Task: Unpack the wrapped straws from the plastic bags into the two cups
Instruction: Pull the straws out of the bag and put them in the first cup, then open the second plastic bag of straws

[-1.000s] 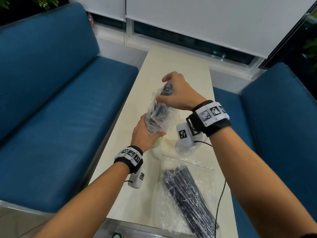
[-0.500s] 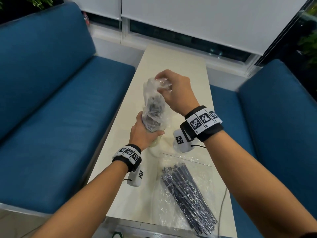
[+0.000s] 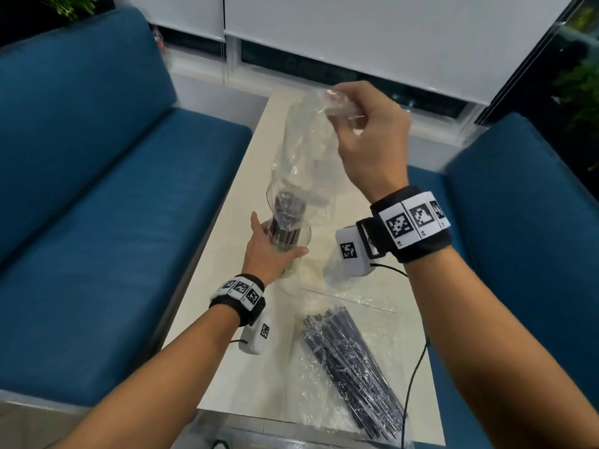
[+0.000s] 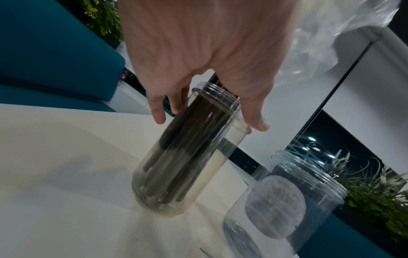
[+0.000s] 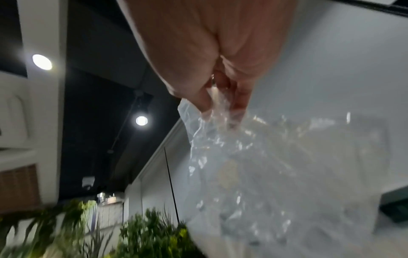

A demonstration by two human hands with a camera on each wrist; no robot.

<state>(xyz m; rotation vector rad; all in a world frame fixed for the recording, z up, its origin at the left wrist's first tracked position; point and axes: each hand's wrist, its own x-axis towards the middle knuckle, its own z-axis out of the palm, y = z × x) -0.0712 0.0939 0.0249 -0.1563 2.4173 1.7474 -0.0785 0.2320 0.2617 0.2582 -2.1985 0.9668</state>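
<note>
My right hand (image 3: 372, 140) pinches the clear bag (image 3: 301, 147) by its top, straight above the cup (image 4: 187, 174). My left hand (image 3: 264, 256) grips that cup on the worktop (image 4: 66, 174). The straws (image 4: 194, 129) stand upright inside, so I judge the pull runs vertically.

left hand (image 3: 267, 254) low and cupped, right hand (image 3: 369, 140) raised and pinching.
</note>
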